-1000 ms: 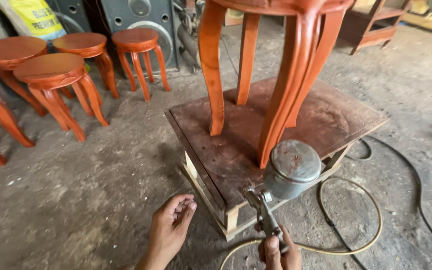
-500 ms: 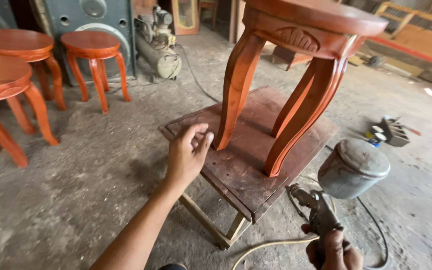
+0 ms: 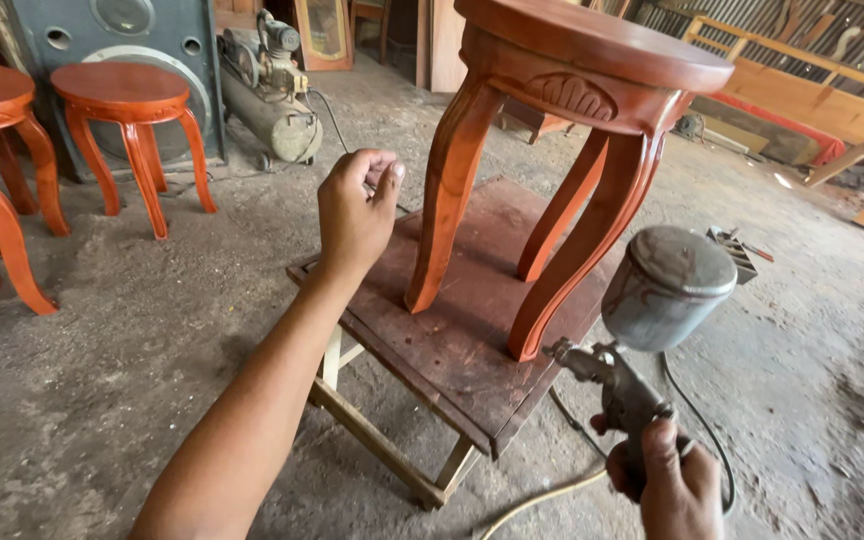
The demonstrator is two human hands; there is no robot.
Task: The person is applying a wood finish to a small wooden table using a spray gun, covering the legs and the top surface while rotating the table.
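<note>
four orange stools (image 3: pixel 592 130) (three at left), one spray gun (image 3: pixel 642 340), one compressor (image 3: pixel 267 100)

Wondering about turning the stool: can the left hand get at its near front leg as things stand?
Probably yes: the left hand is empty and raised beside the stool's front leg, with only open air between them.

Head-worn view, downward, close range

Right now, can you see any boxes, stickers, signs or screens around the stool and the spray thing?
None that can be made out: no packages, labels, signs or screens show.
Speaker cabinet: top left behind the orange stools, a grey box with round cones, no screen.
Spray gun: in the right hand, its grey metal cup bare of any sticker.
Left hand: empty, raised near the stool.
</note>
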